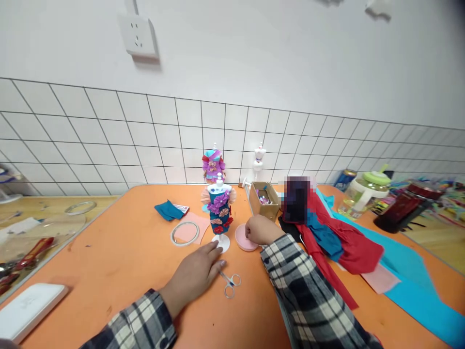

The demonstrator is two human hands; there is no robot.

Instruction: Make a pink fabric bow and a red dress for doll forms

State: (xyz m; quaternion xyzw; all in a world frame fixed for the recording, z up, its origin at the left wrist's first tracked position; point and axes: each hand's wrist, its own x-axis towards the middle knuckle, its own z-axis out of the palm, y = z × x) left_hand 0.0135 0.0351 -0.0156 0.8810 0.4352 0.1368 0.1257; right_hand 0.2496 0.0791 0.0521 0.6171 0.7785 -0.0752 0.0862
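Observation:
My left hand (198, 274) lies flat on the orange table (119, 261), fingers stretched toward the white base of a small mannequin (220, 213) dressed in blue with purple and red flowers. Small scissors (229, 282) rest just right of its fingertips. My right hand (258, 230) is curled, knuckles up, resting on a round pink tape roll (244, 239); what its fingers grip is hidden. A clear tape ring (185, 233) sits on a pink sheet left of the mannequin.
A second dressed mannequin (213, 166) and a bare white one (258, 157) stand by the tiled wall. A cardboard box (264, 199), red and blue fabric (345, 242), a green-lidded jar (364, 193), a can (345, 178) and a white case (27, 310) surround the work area.

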